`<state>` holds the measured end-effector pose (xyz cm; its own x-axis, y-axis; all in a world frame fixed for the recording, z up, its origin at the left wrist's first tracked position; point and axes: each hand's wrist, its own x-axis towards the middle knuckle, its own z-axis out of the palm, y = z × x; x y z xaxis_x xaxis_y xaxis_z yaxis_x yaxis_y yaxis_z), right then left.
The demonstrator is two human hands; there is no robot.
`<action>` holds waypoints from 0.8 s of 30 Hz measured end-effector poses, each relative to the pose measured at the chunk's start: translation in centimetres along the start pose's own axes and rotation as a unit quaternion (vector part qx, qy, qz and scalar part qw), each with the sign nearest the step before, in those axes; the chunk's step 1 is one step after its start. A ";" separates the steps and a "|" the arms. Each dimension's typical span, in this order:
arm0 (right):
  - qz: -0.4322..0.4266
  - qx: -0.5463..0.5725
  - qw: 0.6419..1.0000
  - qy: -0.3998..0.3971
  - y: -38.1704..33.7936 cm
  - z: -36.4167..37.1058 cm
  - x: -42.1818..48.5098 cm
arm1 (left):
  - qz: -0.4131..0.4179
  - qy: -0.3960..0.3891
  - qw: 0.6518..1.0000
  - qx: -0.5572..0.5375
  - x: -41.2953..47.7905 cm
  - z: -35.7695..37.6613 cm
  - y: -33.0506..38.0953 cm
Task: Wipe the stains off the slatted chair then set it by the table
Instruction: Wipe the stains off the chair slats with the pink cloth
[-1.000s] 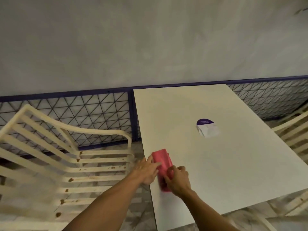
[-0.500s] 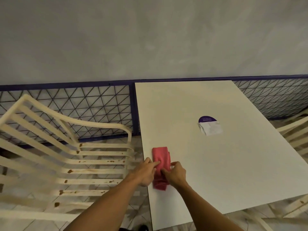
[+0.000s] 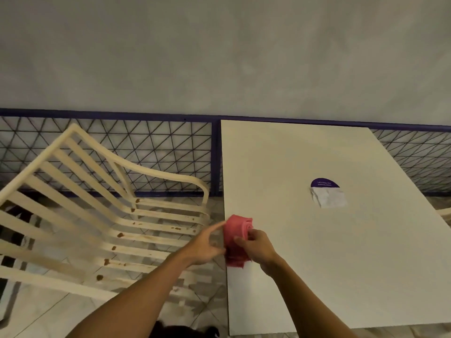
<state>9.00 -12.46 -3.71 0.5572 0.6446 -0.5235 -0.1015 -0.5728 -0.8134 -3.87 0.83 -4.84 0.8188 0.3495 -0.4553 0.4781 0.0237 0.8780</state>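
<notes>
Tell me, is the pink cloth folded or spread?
Folded: the pink cloth shows stacked layers at its top, pinched by the right hand.

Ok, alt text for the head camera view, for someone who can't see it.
A person's right hand grips a folded red cloth at the left edge of a white table, the left hand touching it. Left of the table stands a cream slatted chair with brown stains on its seat.

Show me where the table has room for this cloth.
Table is bare between the sticker and its near edge, and between sticker and fence. Crowded only at its left edge: left hand touches and right hand grips the cloth.
</notes>
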 end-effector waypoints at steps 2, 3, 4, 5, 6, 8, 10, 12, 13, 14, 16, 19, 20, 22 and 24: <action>-0.021 -0.015 0.999 -0.020 -0.9 0.3 -0.1 | 0.013 0.013 1.000 0.025 -1.0 -1.1 0.4; -0.035 -0.021 0.999 -0.029 -1.4 0.6 -0.1 | 0.020 0.026 0.998 0.056 -1.6 -1.7 0.6; -0.049 -0.028 0.998 -0.037 -1.9 0.9 -0.2 | 0.036 0.043 0.995 0.085 -1.9 -2.3 0.5; -0.063 -0.037 0.996 -0.047 -2.3 1.1 -0.3 | 0.049 0.056 0.991 0.113 -2.2 -2.8 0.4; -0.076 -0.046 0.994 -0.061 -2.7 1.5 -0.3 | 0.063 0.067 0.987 0.133 -2.5 -3.3 0.2; -0.098 -0.063 0.989 -0.093 -3.5 2.2 -0.4 | 0.085 0.079 0.980 0.165 -2.9 -4.3 -0.3; -0.114 -0.079 0.983 -0.120 -4.1 3.0 -0.3 | 0.093 0.092 0.971 0.199 -3.4 -5.0 -0.2; -0.133 -0.102 0.978 -0.126 -4.8 3.7 -0.2 | 0.104 0.114 0.966 0.209 -4.0 -5.7 -0.2; -0.146 -0.112 0.975 -0.123 -5.2 4.1 -0.2 | 0.106 0.128 0.966 0.199 -4.2 -6.0 -0.2; -0.157 -0.115 0.973 -0.121 -5.5 4.4 0.0 | 0.107 0.144 0.967 0.180 -4.5 -6.3 -0.1; -0.175 -0.104 0.972 -0.120 -6.1 5.0 0.2 | 0.082 0.165 0.976 0.115 -4.9 -6.7 -0.1; -0.216 -0.107 0.966 -0.090 -7.3 6.3 0.0 | 0.055 0.182 0.980 0.061 -5.7 -7.5 -0.2; -0.239 -0.129 0.960 -0.065 -7.7 6.7 0.0 | 0.054 0.190 0.979 0.047 -5.9 -7.8 -0.2; -0.258 -0.123 0.958 -0.035 -8.5 7.4 -0.3 | 0.046 0.204 0.978 0.018 -6.7 -8.3 -0.1; -0.229 -0.055 0.970 -0.060 -9.6 7.9 -0.8 | 0.039 0.209 0.977 -0.009 -7.4 -8.9 0.1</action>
<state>3.00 -3.47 2.47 0.4218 0.8950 -0.1450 0.2255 -0.2585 -0.9393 -12.71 6.59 -0.11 0.6491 0.7030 -0.2906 0.4111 -0.0028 0.9116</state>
